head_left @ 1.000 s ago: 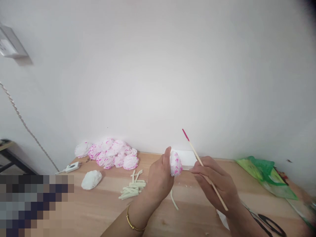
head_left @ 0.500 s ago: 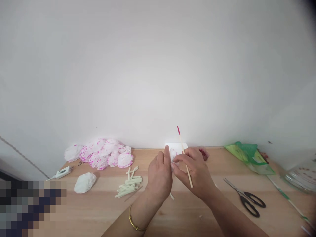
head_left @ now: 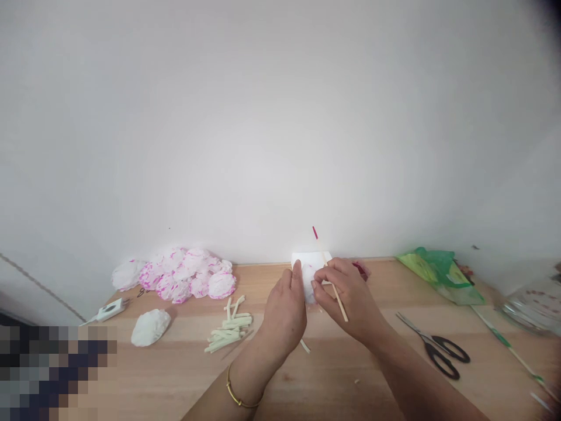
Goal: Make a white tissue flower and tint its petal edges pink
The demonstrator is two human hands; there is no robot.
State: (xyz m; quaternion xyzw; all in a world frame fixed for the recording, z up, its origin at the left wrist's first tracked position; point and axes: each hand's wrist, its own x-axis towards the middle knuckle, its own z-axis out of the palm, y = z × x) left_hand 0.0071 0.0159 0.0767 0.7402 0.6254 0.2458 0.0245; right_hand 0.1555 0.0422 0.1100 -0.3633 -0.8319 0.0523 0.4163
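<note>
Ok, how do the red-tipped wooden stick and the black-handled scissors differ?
The red-tipped wooden stick is held in the right hand; the black-handled metal scissors lie on the wooden table. The stick is one straight rod; the scissors have two looped handles. Both point away from the person.

Even, moderately bright, greyish light; source out of view. Wall [head_left: 280, 146] brightest around middle, dimmer toward corners; dark vignette at upper right. Shadows soft: faint one beside white puff [head_left: 150, 327], broader dusky bands across surface [head_left: 333, 386]. White bundle [head_left: 308, 279] nearly merges with white paper [head_left: 312, 258]. Clear container [head_left: 532, 304] blurred, stretched at right edge. Coarse pixel mosaic hides lower-left corner.
</note>
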